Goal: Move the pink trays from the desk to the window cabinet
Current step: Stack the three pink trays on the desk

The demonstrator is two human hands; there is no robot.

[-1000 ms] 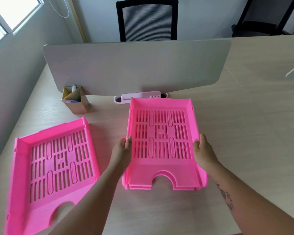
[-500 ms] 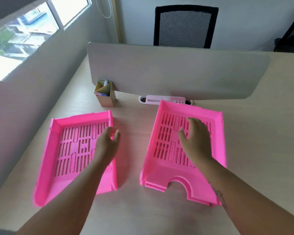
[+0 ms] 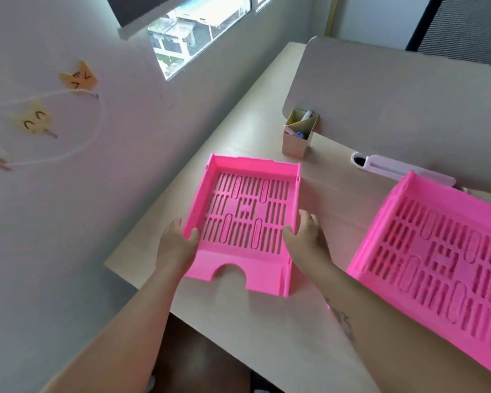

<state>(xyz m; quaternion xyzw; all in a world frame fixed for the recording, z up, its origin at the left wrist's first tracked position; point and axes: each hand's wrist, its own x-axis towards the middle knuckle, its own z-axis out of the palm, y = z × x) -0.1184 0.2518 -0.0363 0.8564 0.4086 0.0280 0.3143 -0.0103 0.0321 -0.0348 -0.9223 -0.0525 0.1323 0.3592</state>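
Observation:
A single pink slotted tray [image 3: 247,217] lies on the pale wooden desk [image 3: 309,316] near its left corner. My left hand [image 3: 177,243] grips the tray's left wall and my right hand [image 3: 305,238] grips its right wall, thumbs inside the rim. To the right, a stack of pink trays [image 3: 442,268] lies on the desk, partly cut off by the frame edge. No window cabinet is in view.
A cardboard pen holder [image 3: 296,136] stands behind the held tray, against the grey desk divider [image 3: 394,103]. A pale pink organiser [image 3: 394,168] lies along the divider's foot. The wall [image 3: 68,194] with paper decorations is close on the left, under a window [image 3: 199,26].
Both hands left the stacked trays and moved left onto the single tray, now gripping its two side walls. My view has swung left toward the wall and window.

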